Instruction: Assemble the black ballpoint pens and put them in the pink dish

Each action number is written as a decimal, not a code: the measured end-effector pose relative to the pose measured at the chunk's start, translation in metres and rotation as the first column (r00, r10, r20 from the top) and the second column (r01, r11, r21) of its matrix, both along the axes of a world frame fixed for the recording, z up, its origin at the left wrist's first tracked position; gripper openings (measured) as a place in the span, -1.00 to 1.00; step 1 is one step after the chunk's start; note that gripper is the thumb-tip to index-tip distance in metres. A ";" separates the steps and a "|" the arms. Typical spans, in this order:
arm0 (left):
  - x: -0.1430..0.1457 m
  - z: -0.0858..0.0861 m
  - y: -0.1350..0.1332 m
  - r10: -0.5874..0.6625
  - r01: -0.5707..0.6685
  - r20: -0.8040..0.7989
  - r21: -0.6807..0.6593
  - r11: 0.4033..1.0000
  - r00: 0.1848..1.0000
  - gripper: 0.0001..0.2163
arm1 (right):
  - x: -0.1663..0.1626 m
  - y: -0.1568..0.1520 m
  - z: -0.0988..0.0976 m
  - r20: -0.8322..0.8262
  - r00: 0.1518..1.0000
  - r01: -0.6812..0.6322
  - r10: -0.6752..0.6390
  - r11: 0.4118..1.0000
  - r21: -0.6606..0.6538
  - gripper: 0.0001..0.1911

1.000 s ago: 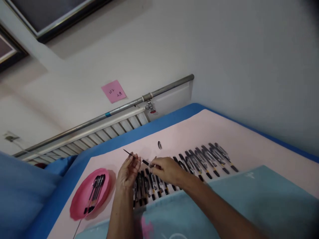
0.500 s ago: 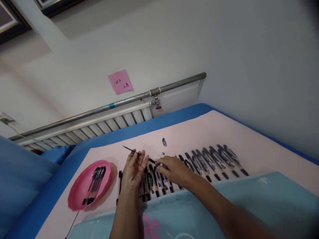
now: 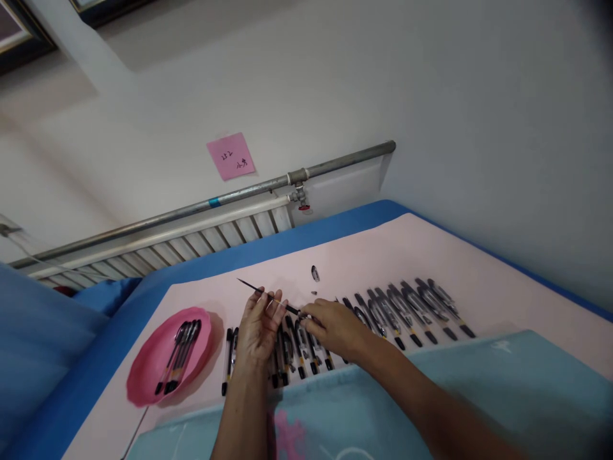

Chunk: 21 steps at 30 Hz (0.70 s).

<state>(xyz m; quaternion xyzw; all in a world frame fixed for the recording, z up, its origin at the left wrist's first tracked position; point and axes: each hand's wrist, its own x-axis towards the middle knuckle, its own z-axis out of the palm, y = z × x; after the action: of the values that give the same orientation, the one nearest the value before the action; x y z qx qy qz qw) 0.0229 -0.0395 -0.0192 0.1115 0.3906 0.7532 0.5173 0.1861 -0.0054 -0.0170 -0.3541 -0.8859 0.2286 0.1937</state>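
My left hand (image 3: 257, 330) and my right hand (image 3: 335, 327) meet over a pink sheet (image 3: 383, 255), above a long row of black-and-clear pens (image 3: 407, 306). Between them runs a thin black pen refill (image 3: 261, 294), its tip pointing up and to the left. My left fingers pinch its shaft. My right fingertips pinch its thicker near end. Two pens (image 3: 228, 358) lie just left of my left wrist.
A pink plate (image 3: 143, 374) with several pens sits at the left. A small dark part (image 3: 315, 273) lies on the sheet beyond my hands. A blue cloth (image 3: 230, 255) edges the sheet, a pale blue cloth (image 3: 479, 396) covers the near side, and a radiator (image 3: 191, 239) runs behind.
The view has swung a little, and my hands have stayed together on the refill. The two pens left of my left wrist have come into sight.
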 end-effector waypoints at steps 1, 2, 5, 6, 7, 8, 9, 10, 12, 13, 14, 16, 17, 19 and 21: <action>0.000 0.000 0.000 0.001 -0.001 -0.008 -0.003 1.000 1.000 -0.85 | 0.000 0.000 -0.001 -0.003 1.000 -0.002 0.002 1.000 -0.002 -0.78; 0.000 0.001 0.000 0.002 -0.002 -0.017 -0.006 1.000 1.000 -0.85 | 0.000 0.000 -0.002 -0.012 1.000 -0.004 0.004 1.000 -0.001 -0.77; 0.000 0.001 -0.002 0.000 0.000 -0.045 0.003 1.000 0.999 -0.85 | -0.001 0.002 -0.007 -0.060 0.998 -0.026 0.026 1.000 0.008 -0.78; 0.000 0.002 -0.002 0.000 0.000 -0.053 0.011 1.000 0.999 -0.85 | -0.002 0.003 -0.009 -0.077 0.996 -0.036 0.037 0.999 0.006 -0.78; 0.000 0.002 -0.003 0.000 0.001 -0.061 0.020 1.000 0.998 -0.84 | -0.002 0.003 -0.010 -0.094 0.995 -0.045 0.045 0.999 0.002 -0.78; 0.000 0.003 -0.004 0.001 0.001 -0.067 0.031 1.000 0.998 -0.83 | -0.002 0.004 -0.011 -0.110 0.993 -0.052 0.051 0.999 -0.002 -0.78; 0.001 0.004 -0.005 0.001 0.002 -0.073 0.041 0.999 0.997 -0.82 | -0.003 0.004 -0.012 -0.123 0.991 -0.054 0.054 0.999 -0.003 -0.77; 0.001 0.004 -0.005 0.001 0.002 -0.078 0.048 0.999 0.997 -0.81 | -0.003 0.005 -0.013 -0.131 0.990 -0.052 0.052 0.999 -0.002 -0.77; 0.002 0.006 -0.007 0.003 0.002 -0.085 0.057 0.998 0.996 -0.80 | -0.003 0.004 -0.012 -0.130 0.990 -0.049 0.049 0.999 0.005 -0.77; 0.002 0.007 -0.007 0.004 0.002 -0.086 0.060 0.998 0.996 -0.79 | -0.003 0.004 -0.012 -0.122 0.991 -0.050 0.050 0.999 0.010 -0.76; 0.002 0.007 -0.007 0.006 0.000 -0.088 0.061 0.998 0.996 -0.79 | -0.003 0.004 -0.011 -0.111 0.992 -0.051 0.052 0.999 0.014 -0.76; 0.003 0.007 -0.007 0.013 -0.007 -0.092 0.063 0.998 0.996 -0.78 | -0.003 0.003 -0.010 -0.088 0.995 -0.047 0.048 0.999 0.025 -0.75; 0.003 0.007 -0.007 0.018 -0.012 -0.095 0.065 0.998 0.995 -0.78 | -0.003 0.002 -0.009 -0.078 0.996 -0.041 0.043 0.999 0.026 -0.75; 0.002 0.006 -0.007 0.020 -0.014 -0.099 0.067 0.998 0.995 -0.78 | -0.003 0.001 -0.008 -0.066 0.997 -0.030 0.032 0.999 0.024 -0.75; 0.002 0.005 -0.007 0.015 -0.008 -0.099 0.069 0.998 0.995 -0.78 | -0.003 0.001 -0.007 -0.069 0.997 -0.026 0.027 1.000 0.014 -0.75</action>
<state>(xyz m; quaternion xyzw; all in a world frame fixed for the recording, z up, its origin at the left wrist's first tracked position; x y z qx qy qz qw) 0.0246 -0.0463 -0.0143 0.1643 0.3906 0.7626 0.4886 0.1833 -0.0049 -0.0239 -0.3330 -0.8847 0.2375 0.2235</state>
